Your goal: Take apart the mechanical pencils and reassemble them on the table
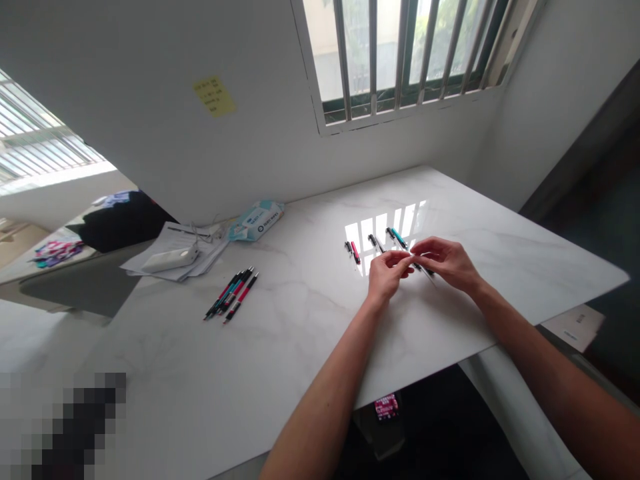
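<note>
My left hand [386, 273] and my right hand [447, 263] meet fingertip to fingertip above the table. Both are closed in a pinch; whatever sits between the fingertips is too small to make out. Just beyond them lie pen parts: a red pen barrel [355, 252] beside a short black clip piece [349, 247], another black clip piece [372, 239], and a teal pen barrel [399, 237]. More dark and pale slim parts show below my right fingers, partly covered by them.
Several pens [233, 293] in red, teal and black lie bunched on the white marbled table [300, 347]. Behind them are a wet wipes pack [259, 220] and papers [210, 261] with a white device [171, 258] on top. A barred window [400, 60] is above the table.
</note>
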Tool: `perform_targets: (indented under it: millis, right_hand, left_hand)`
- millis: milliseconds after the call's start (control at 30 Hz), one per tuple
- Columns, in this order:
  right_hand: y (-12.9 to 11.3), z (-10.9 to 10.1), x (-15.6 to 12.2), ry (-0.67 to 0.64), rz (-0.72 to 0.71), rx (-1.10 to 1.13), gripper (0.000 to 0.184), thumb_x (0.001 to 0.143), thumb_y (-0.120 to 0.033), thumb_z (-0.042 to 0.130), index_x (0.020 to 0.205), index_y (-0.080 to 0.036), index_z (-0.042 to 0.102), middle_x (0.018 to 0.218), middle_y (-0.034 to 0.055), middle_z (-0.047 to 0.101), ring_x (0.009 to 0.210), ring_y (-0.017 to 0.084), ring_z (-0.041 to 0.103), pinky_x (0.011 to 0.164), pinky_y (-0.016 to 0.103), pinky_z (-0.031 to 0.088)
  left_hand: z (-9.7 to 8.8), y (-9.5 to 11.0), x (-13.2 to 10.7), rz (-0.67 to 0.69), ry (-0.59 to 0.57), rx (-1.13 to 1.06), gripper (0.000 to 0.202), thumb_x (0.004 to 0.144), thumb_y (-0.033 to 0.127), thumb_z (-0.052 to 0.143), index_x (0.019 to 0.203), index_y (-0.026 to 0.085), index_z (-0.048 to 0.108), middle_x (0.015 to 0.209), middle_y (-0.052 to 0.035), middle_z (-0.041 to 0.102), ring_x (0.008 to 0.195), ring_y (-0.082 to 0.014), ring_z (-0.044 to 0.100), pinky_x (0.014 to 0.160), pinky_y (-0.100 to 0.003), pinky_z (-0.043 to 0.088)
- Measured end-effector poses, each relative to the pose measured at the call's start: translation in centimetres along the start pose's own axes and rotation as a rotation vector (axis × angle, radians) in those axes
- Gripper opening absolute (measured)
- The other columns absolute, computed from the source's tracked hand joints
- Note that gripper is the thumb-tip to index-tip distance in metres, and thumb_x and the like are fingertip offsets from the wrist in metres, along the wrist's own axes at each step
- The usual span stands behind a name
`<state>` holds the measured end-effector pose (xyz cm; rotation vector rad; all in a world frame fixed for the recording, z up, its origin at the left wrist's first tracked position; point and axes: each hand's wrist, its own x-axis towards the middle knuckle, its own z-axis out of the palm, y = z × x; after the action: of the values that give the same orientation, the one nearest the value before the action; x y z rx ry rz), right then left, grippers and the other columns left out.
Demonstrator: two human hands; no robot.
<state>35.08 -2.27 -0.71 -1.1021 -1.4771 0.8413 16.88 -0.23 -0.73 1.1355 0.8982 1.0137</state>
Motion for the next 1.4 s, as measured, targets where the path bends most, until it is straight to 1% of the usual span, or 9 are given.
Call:
perform_targets:
  millis: [133, 300, 467, 600, 667, 733, 933, 1200, 1400]
  right_hand:
    - [-0.1, 0.2, -0.1, 0.014, 0.013, 0.06, 0.038, 0.078, -0.052, 0.087, 0.096, -0.02, 0.077, 0.095, 0.0076, 0.077, 0.09, 0.025, 0.074, 0.086, 0.042, 0.064]
    - [-0.1, 0.1, -0.1, -0.007, 0.029, 0.127, 0.039, 0.075, -0.049, 0.091, 0.096, -0.021, 0.076, 0.096, 0.0067, 0.077, 0.089, 0.025, 0.075, 0.086, 0.043, 0.065]
    - [0.2, 0.0, -0.1, -0.012, 0.027, 0.065, 0.037, 0.077, -0.051, 0.088, 0.094, -0.021, 0.076, 0.094, 0.0071, 0.077, 0.088, 0.025, 0.075, 0.085, 0.044, 0.066]
    - [0.4, -0.5, -0.1, -0.007, -0.013, -0.111, 0.03, 0.083, -0.048, 0.081, 0.098, -0.021, 0.076, 0.096, 0.0061, 0.078, 0.09, 0.024, 0.074, 0.089, 0.043, 0.063]
    - [0.4, -0.8, 0.0, -0.06, -0.048, -0.287, 0.023, 0.085, -0.042, 0.076, 0.098, -0.023, 0.077, 0.095, 0.0051, 0.078, 0.091, 0.024, 0.072, 0.089, 0.042, 0.06]
    - [0.5, -1.2, 0.0, -0.116, -0.076, -0.421, 0.019, 0.086, -0.037, 0.072, 0.098, -0.024, 0.078, 0.094, 0.0043, 0.078, 0.092, 0.024, 0.07, 0.086, 0.041, 0.057]
    - [1.2, -1.6, 0.0, -0.181, -0.081, -0.511, 0.019, 0.083, -0.03, 0.069, 0.099, -0.028, 0.079, 0.101, 0.0037, 0.078, 0.096, 0.024, 0.07, 0.086, 0.037, 0.055]
    - [1.0, -1.4, -0.2, -0.208, -0.035, -0.555, 0.018, 0.085, -0.029, 0.068, 0.099, -0.028, 0.079, 0.102, 0.004, 0.077, 0.093, 0.023, 0.069, 0.085, 0.036, 0.054]
    - [0.5, -1.4, -0.1, -0.158, -0.052, -0.553, 0.02, 0.088, -0.04, 0.068, 0.099, -0.027, 0.079, 0.102, 0.0061, 0.077, 0.099, 0.026, 0.067, 0.077, 0.034, 0.053]
  left_hand:
    - [0.0, -0.1, -0.1, 0.02, -0.037, 0.037, 0.031, 0.079, 0.037, 0.087, 0.094, 0.013, 0.075, 0.087, -0.0105, 0.078, 0.07, -0.0151, 0.074, 0.072, -0.028, 0.057]
    - [0.0, -0.1, -0.1, -0.018, -0.051, 0.004, 0.031, 0.079, 0.036, 0.087, 0.093, 0.012, 0.072, 0.085, -0.0103, 0.077, 0.069, -0.0158, 0.074, 0.07, -0.029, 0.059]
    - [0.0, 0.2, -0.3, -0.017, -0.056, 0.051, 0.025, 0.083, 0.033, 0.083, 0.092, 0.013, 0.07, 0.089, -0.011, 0.077, 0.07, -0.0163, 0.074, 0.071, -0.029, 0.06]
    - [-0.4, 0.9, -0.6, 0.121, 0.039, 0.359, 0.012, 0.086, 0.02, 0.071, 0.097, 0.019, 0.073, 0.109, -0.0089, 0.077, 0.077, -0.0166, 0.073, 0.075, -0.032, 0.06]
    - [-0.6, 1.3, -0.7, 0.167, 0.109, 0.481, 0.019, 0.084, 0.014, 0.065, 0.099, 0.022, 0.074, 0.114, -0.0061, 0.076, 0.08, -0.0164, 0.071, 0.081, -0.033, 0.058]
    - [-0.8, 1.4, -0.7, 0.167, 0.148, 0.526, 0.024, 0.083, 0.012, 0.062, 0.101, 0.022, 0.075, 0.116, -0.0052, 0.075, 0.081, -0.0166, 0.07, 0.083, -0.033, 0.057]
    - [-0.8, 1.4, -0.6, 0.174, 0.162, 0.524, 0.027, 0.081, 0.01, 0.059, 0.1, 0.022, 0.075, 0.119, -0.0063, 0.073, 0.084, -0.0172, 0.069, 0.087, -0.033, 0.056]
    - [-0.7, 1.6, -0.7, 0.166, 0.161, 0.521, 0.028, 0.081, 0.01, 0.06, 0.1, 0.022, 0.076, 0.119, -0.0068, 0.072, 0.084, -0.0172, 0.069, 0.088, -0.034, 0.056]
    - [-0.7, 1.4, -0.7, 0.175, 0.158, 0.52, 0.027, 0.082, 0.011, 0.059, 0.102, 0.022, 0.074, 0.12, -0.0071, 0.071, 0.085, -0.0176, 0.069, 0.088, -0.034, 0.056]
